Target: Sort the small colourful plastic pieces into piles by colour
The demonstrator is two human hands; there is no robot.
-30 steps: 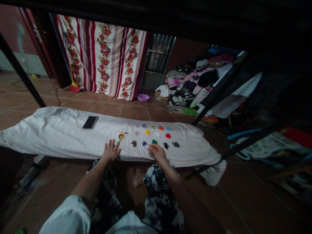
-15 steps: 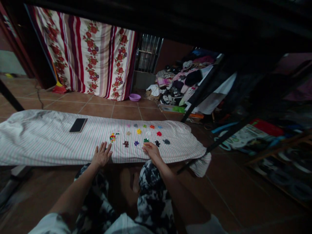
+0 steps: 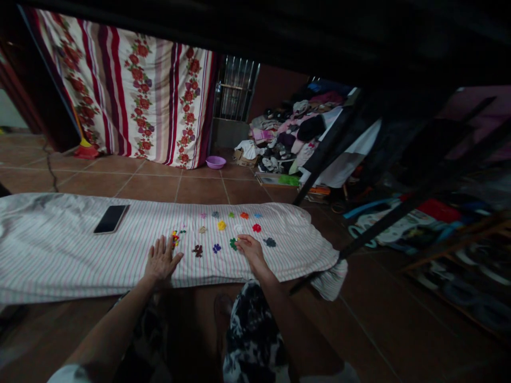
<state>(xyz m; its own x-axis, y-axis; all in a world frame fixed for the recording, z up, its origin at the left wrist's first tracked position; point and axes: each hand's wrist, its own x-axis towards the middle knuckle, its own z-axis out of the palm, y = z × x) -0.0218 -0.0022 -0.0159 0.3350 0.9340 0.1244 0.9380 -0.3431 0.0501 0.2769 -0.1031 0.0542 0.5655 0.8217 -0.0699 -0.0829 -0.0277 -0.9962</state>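
Note:
My left hand [image 3: 160,259] lies palm down on the striped cloth, fingers spread, its fingertips beside a small mixed pile of coloured pieces [image 3: 175,238]. My right hand [image 3: 253,251] has its thumb and forefinger pinched together; what sits between them is too small to make out. Those fingertips are between the green pile [image 3: 232,243] and the white pile [image 3: 238,228]. Around them are small single-colour piles: yellow [image 3: 221,225], red [image 3: 256,228], dark grey [image 3: 270,242], purple [image 3: 216,248], brown [image 3: 197,250] and beige [image 3: 203,230]. The black pile is hidden by my right hand.
A dark-screened phone [image 3: 112,219] rests on the cloth [image 3: 72,244] at left. Along the far edge sit more piles, including an orange one [image 3: 244,215]. Beyond are a purple basin [image 3: 216,162], a floral curtain [image 3: 139,101] and heaped clothes [image 3: 291,127]. A dark slanting post [image 3: 331,146] stands right.
The view has shifted slightly. My right hand has moved a little farther away, from the green pile towards the white one, and now covers the black pile. My left hand has come closer to the mixed pile.

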